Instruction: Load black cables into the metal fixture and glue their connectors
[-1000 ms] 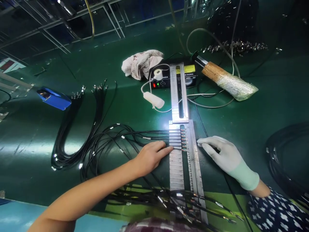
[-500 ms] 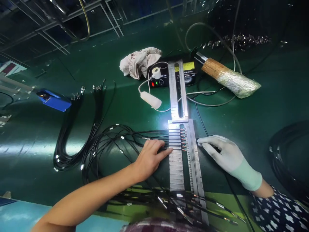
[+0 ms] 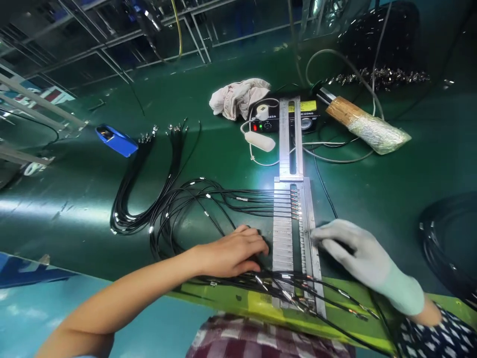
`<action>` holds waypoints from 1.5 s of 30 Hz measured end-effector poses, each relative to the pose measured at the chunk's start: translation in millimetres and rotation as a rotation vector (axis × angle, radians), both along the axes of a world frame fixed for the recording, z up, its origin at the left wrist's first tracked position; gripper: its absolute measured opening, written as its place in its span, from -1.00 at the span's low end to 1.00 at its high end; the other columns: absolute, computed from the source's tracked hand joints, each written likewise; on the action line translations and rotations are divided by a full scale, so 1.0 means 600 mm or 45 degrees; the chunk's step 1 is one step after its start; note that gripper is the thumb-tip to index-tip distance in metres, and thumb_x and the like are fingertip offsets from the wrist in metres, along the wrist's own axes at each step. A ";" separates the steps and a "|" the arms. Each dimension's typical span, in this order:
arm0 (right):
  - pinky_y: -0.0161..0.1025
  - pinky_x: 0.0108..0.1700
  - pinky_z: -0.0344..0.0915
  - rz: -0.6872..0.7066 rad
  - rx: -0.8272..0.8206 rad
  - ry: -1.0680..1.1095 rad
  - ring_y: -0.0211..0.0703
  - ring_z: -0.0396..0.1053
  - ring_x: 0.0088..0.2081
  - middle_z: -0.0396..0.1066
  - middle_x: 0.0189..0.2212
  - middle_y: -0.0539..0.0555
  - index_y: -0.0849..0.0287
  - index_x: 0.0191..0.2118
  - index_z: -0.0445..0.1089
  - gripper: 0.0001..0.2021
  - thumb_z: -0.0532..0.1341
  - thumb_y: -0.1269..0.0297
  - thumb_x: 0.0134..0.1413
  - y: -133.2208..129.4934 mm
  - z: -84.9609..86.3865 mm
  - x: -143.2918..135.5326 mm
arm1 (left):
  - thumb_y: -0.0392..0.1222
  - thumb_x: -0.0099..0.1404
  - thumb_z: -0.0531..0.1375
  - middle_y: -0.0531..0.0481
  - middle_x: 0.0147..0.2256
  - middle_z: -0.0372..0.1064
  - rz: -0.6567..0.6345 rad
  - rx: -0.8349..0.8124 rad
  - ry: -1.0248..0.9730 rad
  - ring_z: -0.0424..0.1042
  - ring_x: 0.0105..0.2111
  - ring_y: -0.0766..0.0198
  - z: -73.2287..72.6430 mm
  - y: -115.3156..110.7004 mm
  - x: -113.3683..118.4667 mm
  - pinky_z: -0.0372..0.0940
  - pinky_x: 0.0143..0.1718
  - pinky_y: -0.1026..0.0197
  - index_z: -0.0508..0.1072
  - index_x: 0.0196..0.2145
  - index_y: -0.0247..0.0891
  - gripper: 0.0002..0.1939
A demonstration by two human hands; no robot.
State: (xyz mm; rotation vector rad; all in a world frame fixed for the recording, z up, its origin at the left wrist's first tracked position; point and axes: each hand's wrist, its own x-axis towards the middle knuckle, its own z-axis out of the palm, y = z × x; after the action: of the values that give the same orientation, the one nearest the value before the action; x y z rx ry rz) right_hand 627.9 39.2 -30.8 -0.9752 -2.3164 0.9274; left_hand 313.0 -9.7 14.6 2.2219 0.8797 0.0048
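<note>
My bare left hand is palm down just left of the slotted metal fixture. Its fingers are loosely bent and apart, with the thumb beside a bundle of black cables that crosses the fixture's near end. Several thin black cables lie side by side across the fixture, their stripped coloured ends in its slot. My gloved right hand is at the fixture's right edge, thumb and fingers drawn together; what lies between the fingertips is hidden.
Behind the fixture are a black control box, a crumpled cloth, a white plug-like piece and a wrapped roll. Cable bundles and a blue device lie left, a dark coil right.
The view has shifted, so the bench things appear further right. My left hand has moved off the laid-out cables towards the near bundle. My right hand has slid nearer along the fixture's edge.
</note>
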 end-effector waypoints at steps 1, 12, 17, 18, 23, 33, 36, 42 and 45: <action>-0.08 -0.08 0.36 0.091 0.021 -0.013 -0.07 0.44 -0.12 0.51 -0.14 -0.01 -0.04 -0.05 0.46 -0.79 0.09 0.23 0.36 -0.015 0.006 -0.003 | -0.18 0.41 0.14 -0.04 -0.22 0.41 -0.003 -0.020 -0.009 0.31 -0.16 0.19 0.002 -0.006 -0.004 0.12 -0.06 0.15 0.38 -0.14 -0.24 -0.88; -0.04 -0.17 0.40 -0.078 0.023 -0.246 -0.01 0.43 -0.19 0.49 -0.23 0.05 -0.02 -0.12 0.48 -0.82 0.14 0.14 0.31 -0.077 0.027 0.038 | -0.26 0.45 0.01 -0.09 -0.23 0.35 0.453 0.385 -0.044 0.26 -0.20 0.15 -0.043 0.002 0.060 0.14 -0.16 0.11 0.34 -0.21 -0.27 -0.87; 0.02 -0.07 0.38 -0.257 0.162 -0.239 0.07 0.37 -0.09 0.44 -0.16 0.11 0.02 -0.06 0.46 -0.76 0.24 0.07 0.23 -0.056 0.008 0.025 | -0.10 0.43 0.09 -0.09 -0.17 0.34 0.274 0.413 -0.053 0.26 -0.14 0.13 -0.051 0.015 0.127 0.13 -0.15 0.11 0.36 -0.12 -0.28 -0.81; 0.03 -0.07 0.37 -0.222 0.185 -0.237 0.08 0.35 -0.08 0.43 -0.14 0.12 0.03 -0.06 0.46 -0.77 0.25 0.09 0.23 -0.055 0.007 0.016 | -0.10 0.43 0.09 -0.09 -0.18 0.34 0.250 0.417 -0.032 0.26 -0.15 0.13 -0.051 0.017 0.136 0.13 -0.16 0.11 0.37 -0.15 -0.28 -0.81; 0.00 -0.09 0.33 -0.117 0.161 -0.214 0.03 0.32 -0.11 0.40 -0.18 0.12 0.06 -0.21 0.47 -0.86 0.16 0.24 0.32 -0.051 0.013 -0.015 | -0.19 0.44 0.07 -0.05 -0.24 0.34 0.304 0.437 0.048 0.27 -0.21 0.17 -0.045 0.014 0.111 0.12 -0.23 0.14 0.37 -0.26 -0.27 -0.85; 0.07 0.03 0.29 -0.198 -0.181 -0.084 0.06 0.33 -0.01 0.40 -0.10 0.08 0.04 -0.34 0.44 -0.81 0.16 0.16 0.28 -0.029 0.023 -0.022 | -0.27 0.47 -0.04 -0.13 -0.19 0.32 0.457 0.535 -0.172 0.28 -0.21 0.19 -0.073 -0.020 0.072 0.25 -0.19 0.16 0.28 -0.09 -0.31 -0.84; 0.07 0.07 0.28 -0.197 -0.228 -0.042 0.06 0.36 -0.01 0.41 -0.07 0.07 0.02 -0.29 0.48 -0.82 0.18 0.11 0.25 -0.010 0.024 -0.018 | -0.25 0.50 -0.09 -0.05 -0.26 0.29 0.489 0.406 -0.335 0.30 -0.28 0.28 -0.081 0.001 0.076 0.28 -0.23 0.26 0.30 -0.17 -0.26 -0.81; 0.02 0.03 0.35 -0.391 -0.193 -0.011 0.05 0.42 -0.08 0.49 -0.13 0.08 0.04 -0.22 0.49 -0.76 0.14 0.07 0.24 0.035 0.000 -0.004 | -0.25 0.49 -0.06 -0.03 -0.30 0.28 0.498 0.471 -0.235 0.31 -0.31 0.30 -0.080 0.036 0.035 0.27 -0.28 0.29 0.36 -0.16 -0.27 -0.79; 0.00 0.02 0.35 -0.400 -0.206 -0.014 0.04 0.43 -0.09 0.49 -0.15 0.06 0.03 -0.24 0.50 -0.75 0.12 0.06 0.27 0.041 -0.010 0.000 | -0.27 0.50 -0.11 -0.02 -0.33 0.26 0.387 0.597 -0.130 0.28 -0.37 0.30 -0.081 0.039 0.030 0.24 -0.33 0.30 0.38 -0.08 -0.29 -0.72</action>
State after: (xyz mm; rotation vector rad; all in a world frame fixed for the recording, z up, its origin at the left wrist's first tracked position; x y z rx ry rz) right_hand 628.0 63.7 -37.0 -1.3660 -2.0397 0.9878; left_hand 331.2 13.6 -33.7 2.4552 1.2487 0.5105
